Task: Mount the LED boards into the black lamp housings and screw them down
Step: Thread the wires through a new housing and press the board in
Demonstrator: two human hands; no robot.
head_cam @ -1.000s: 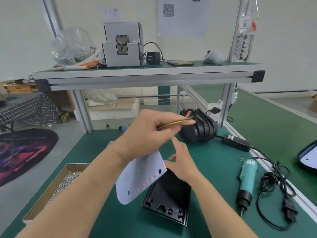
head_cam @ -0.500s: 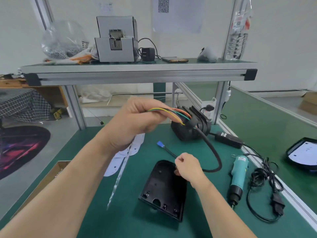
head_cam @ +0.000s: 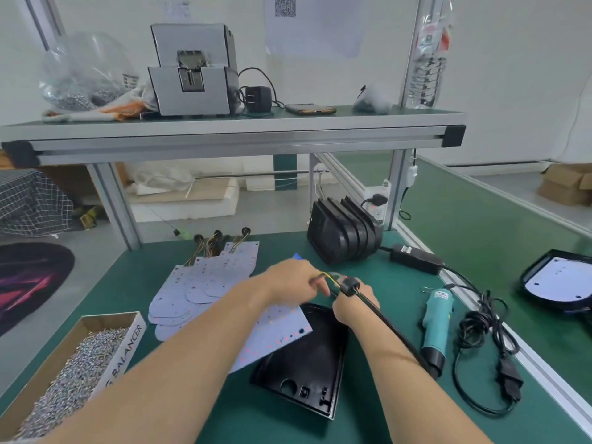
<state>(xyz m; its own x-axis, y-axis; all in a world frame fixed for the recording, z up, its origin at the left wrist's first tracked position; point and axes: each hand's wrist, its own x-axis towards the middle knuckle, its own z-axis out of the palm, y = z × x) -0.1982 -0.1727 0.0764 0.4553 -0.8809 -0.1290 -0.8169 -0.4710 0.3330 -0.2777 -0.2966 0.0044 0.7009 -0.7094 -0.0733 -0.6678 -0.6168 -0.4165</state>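
On the green bench [head_cam: 137,280], at centre, a black housing [head_cam: 307,363] lay open side up. One LED board [head_cam: 278,331] overlapped its 10 o'clock edge, partly hidden by the left forearm. Just above, the left hand [head_cam: 294,283] pinched coloured wires [head_cam: 326,277], and the right hand [head_cam: 352,304] gripped the black cable [head_cam: 384,322]. A teal screwdriver [head_cam: 437,325] and its coiled cord [head_cam: 480,331] lay at 3 o'clock. Stacked housings [head_cam: 346,235] stood at 12, and spare boards [head_cam: 205,283] were fanned at 10. At 8 o'clock a cardboard box [head_cam: 109,318] held loose screws [head_cam: 73,363].
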